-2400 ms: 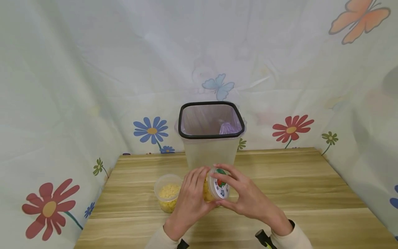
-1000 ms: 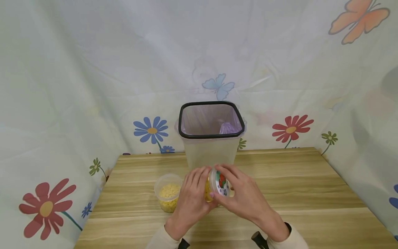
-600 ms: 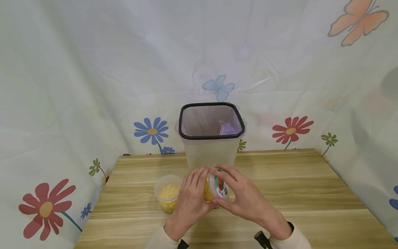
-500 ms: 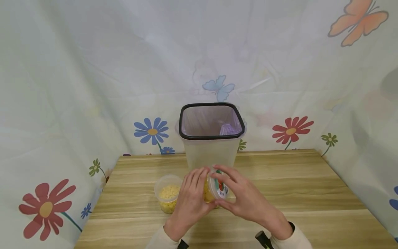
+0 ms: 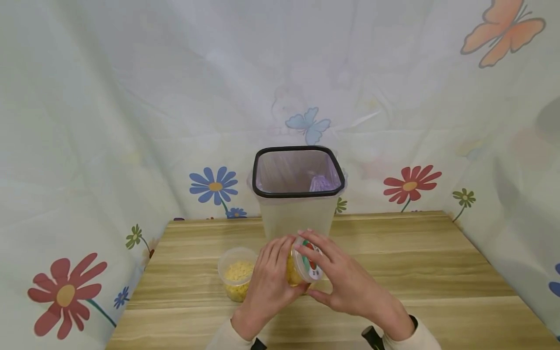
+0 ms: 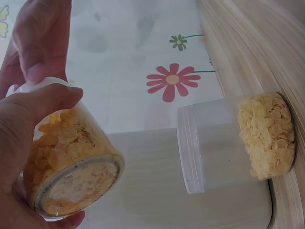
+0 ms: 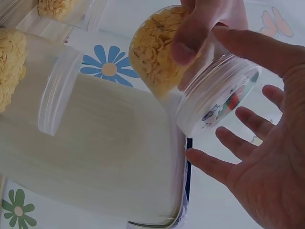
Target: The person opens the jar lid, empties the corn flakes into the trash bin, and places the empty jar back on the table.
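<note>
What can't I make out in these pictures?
Head view: the bottom inside the bin, hidden by its front rim.
Left wrist view: most of the left hand, hidden by the held jar and the picture's edge.
Right wrist view: small print on the lid, too tiny and slanted.
Right wrist view: the larger-looking standing jar, cut off by the left edge.
</note>
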{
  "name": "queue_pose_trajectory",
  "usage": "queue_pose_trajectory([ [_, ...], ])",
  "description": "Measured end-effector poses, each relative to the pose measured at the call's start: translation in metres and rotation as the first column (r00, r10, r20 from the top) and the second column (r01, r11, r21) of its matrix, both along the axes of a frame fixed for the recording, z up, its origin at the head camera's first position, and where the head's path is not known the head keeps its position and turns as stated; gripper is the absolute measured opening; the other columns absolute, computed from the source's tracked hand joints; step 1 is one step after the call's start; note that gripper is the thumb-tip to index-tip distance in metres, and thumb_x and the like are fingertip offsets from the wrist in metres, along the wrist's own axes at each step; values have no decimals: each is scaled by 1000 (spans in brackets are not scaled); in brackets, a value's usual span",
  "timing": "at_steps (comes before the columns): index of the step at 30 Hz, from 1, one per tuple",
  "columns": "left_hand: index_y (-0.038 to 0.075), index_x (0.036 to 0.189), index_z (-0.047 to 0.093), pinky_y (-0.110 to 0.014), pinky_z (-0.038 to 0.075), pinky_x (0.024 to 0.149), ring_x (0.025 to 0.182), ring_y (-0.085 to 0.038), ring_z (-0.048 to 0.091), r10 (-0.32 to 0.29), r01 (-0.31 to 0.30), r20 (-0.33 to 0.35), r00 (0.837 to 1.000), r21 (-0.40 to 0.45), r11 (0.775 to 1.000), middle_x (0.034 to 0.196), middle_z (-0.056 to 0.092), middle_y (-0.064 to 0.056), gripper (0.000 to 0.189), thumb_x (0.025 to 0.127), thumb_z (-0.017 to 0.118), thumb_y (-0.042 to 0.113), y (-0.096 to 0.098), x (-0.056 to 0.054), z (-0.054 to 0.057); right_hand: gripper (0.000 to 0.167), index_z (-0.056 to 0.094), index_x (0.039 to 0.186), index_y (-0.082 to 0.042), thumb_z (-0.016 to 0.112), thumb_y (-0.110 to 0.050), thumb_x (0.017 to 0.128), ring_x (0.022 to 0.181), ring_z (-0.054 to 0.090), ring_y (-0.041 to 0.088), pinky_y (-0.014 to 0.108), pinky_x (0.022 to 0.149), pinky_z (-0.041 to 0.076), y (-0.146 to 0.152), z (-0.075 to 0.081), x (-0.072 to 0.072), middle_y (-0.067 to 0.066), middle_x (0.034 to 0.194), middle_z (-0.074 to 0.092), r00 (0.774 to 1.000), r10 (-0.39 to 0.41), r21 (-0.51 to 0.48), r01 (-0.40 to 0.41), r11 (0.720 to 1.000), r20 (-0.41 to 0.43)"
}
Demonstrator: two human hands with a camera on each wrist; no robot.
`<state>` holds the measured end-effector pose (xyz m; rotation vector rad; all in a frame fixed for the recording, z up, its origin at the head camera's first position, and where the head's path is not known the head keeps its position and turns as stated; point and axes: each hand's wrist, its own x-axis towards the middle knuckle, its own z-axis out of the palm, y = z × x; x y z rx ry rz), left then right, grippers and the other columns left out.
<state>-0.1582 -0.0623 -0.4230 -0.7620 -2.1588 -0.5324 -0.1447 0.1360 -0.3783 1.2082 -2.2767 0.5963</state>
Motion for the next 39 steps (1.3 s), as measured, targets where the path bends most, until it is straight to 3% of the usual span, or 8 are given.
queue_pose_trajectory([
  [5, 7, 136, 48, -41, 51, 97, 115, -24, 58, -3, 3, 1, 1000, 13, 1000, 126, 60, -6, 101, 52, 94, 38, 1, 0, 0, 89, 43, 147, -12, 85, -40, 73, 138, 43, 30, 48, 97, 53, -1, 5, 5, 10, 157, 33, 999, -32, -88, 32, 996, 10],
  [10, 6, 136, 48, -41, 50, 97, 115, -24, 57, -3, 3, -5, 1000, 15, 1000, 127, 60, -6, 91, 61, 89, 39, 1, 0, 0, 82, 42, 148, -16, 76, -48, 81, 130, 51, 30, 48, 93, 54, -3, 10, 10, 10, 154, 38, 986, -157, -177, 163, 971, 48],
  [14, 7, 136, 48, -40, 50, 97, 116, -23, 57, 5, -5, -20, 1000, 7, 1000, 127, 60, -6, 89, 62, 87, 39, 2, 0, 0, 81, 39, 150, -22, 75, -45, 81, 129, 53, 34, 55, 94, 53, -5, 10, 11, 11, 151, 43, 957, -269, -176, 285, 942, 110],
  [19, 7, 136, 48, -39, 50, 97, 115, -22, 56, 12, -12, -22, 1000, -7, 1000, 127, 60, -5, 95, 58, 91, 40, 3, 0, 0, 77, 39, 150, -29, 70, -52, 83, 118, 61, 38, 57, 85, 54, -9, 5, 12, 11, 146, 50, 899, -374, -123, 408, 905, 229],
  [22, 7, 136, 48, -40, 50, 98, 115, -22, 56, 11, -12, -20, 1000, -17, 1000, 127, 59, -6, 93, 60, 90, 40, 3, 2, -1, 76, 39, 150, -30, 67, -56, 84, 106, 66, 37, 53, 77, 56, -12, 3, 12, 12, 142, 53, 865, -411, -83, 449, 889, 287],
  [26, 7, 137, 48, -40, 50, 98, 116, -23, 56, 8, -8, -22, 1000, -22, 1000, 127, 59, -6, 93, 61, 89, 40, 4, 2, -1, 75, 42, 148, -27, 65, -58, 84, 93, 68, 31, 45, 69, 54, -15, 0, 12, 11, 135, 58, 846, -434, -50, 471, 881, 310],
  [32, 6, 136, 49, -39, 50, 97, 116, -23, 56, 11, -12, -39, 999, -27, 1000, 127, 60, -6, 91, 62, 88, 41, 5, 1, -3, 72, 47, 144, -24, 66, -59, 84, 87, 65, 20, 32, 64, 50, -16, 0, 12, 6, 130, 61, 844, -433, -26, 464, 885, 317],
  [39, 5, 135, 50, -40, 50, 96, 116, -24, 57, 2, -2, -40, 999, -11, 1000, 128, 60, -6, 91, 63, 88, 47, 3, 0, -6, 77, 44, 147, -20, 71, -54, 83, 108, 64, 17, 34, 80, 57, -11, 0, 10, 0, 141, 52, 911, -308, -20, 325, 945, 274],
])
